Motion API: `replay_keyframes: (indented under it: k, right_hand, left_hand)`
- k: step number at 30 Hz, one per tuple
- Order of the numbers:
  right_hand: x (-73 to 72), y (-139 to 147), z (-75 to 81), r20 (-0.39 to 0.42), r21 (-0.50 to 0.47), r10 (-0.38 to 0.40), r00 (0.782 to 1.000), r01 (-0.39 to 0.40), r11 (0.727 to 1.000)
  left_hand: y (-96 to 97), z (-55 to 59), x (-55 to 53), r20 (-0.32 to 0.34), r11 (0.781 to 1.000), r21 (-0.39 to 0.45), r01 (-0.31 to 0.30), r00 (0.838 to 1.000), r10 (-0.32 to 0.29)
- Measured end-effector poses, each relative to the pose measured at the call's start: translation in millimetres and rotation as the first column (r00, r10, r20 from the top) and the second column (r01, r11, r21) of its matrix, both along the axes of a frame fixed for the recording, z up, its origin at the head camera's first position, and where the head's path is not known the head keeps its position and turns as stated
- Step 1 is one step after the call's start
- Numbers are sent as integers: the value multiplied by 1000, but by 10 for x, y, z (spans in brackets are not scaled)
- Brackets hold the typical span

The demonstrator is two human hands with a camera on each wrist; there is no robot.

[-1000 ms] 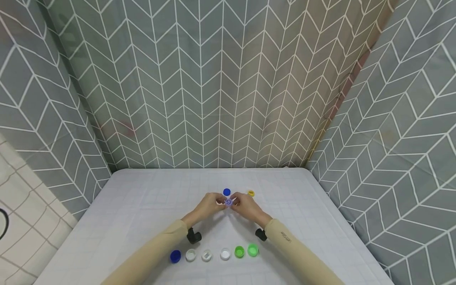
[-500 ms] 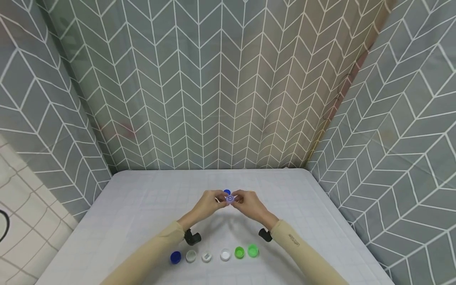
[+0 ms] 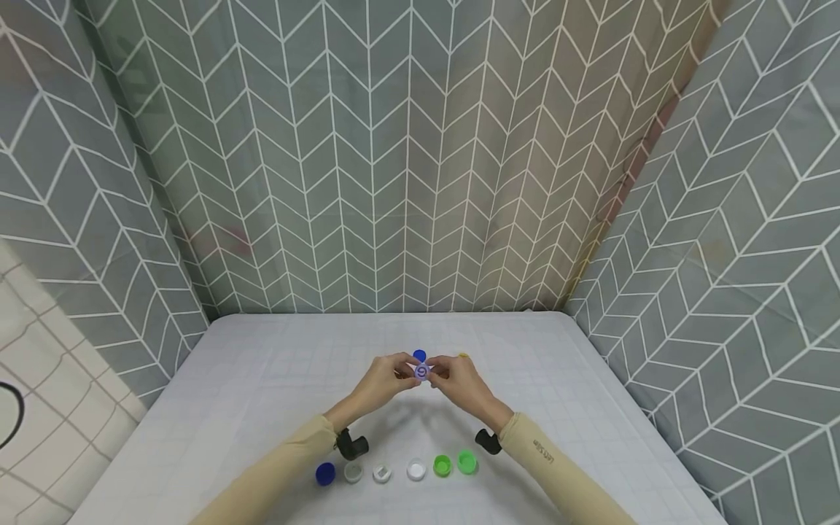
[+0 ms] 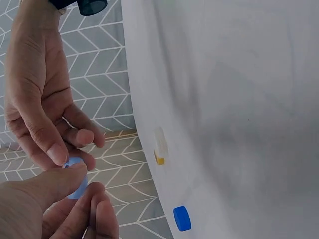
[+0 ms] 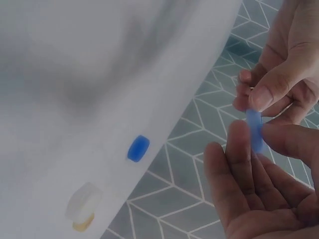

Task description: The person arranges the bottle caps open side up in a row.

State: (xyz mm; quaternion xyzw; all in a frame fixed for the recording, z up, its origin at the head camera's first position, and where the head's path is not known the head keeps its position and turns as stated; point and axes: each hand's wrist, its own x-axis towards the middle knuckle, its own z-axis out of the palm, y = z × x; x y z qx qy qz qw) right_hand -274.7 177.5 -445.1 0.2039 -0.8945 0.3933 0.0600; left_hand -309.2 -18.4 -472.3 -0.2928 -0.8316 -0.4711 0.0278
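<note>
Above the far part of the table, a small pale blue-violet bottle cap with a dark round mark on its face is held up between both hands. My left hand pinches its left edge between thumb and fingers. From the other side, my right hand pinches the right edge. In the left wrist view the pale bottle cap appears edge-on, partly covered by the left thumb. A blue cap lies on the table just beyond the hands. Beside it sits a whitish cap with a yellow part, mostly hidden in the head view.
Along the near side of the white table runs a row of caps: dark blue, several whitish ones, including a white cap, then a green cap and a light green cap. Patterned curtains enclose the table.
The hands have lifted the pale cap slightly off toward the far side, then lowered it a little. Its face has turned, so the mark looks different. The other caps have stayed put.
</note>
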Motion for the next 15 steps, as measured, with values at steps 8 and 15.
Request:
replay_keyframes:
  k: [8, 15]
  right_hand:
    - [2, -25, -24, -22, -12, -21, 1000, 21, 1000]
    - [2, -14, 3, -87, -34, -32, 996, 29, 999]
  left_hand:
    - [6, -24, 30, 42, 999, 41, -8, 999, 7]
    - [5, 33, 39, 88, 996, 87, -11, 996, 3]
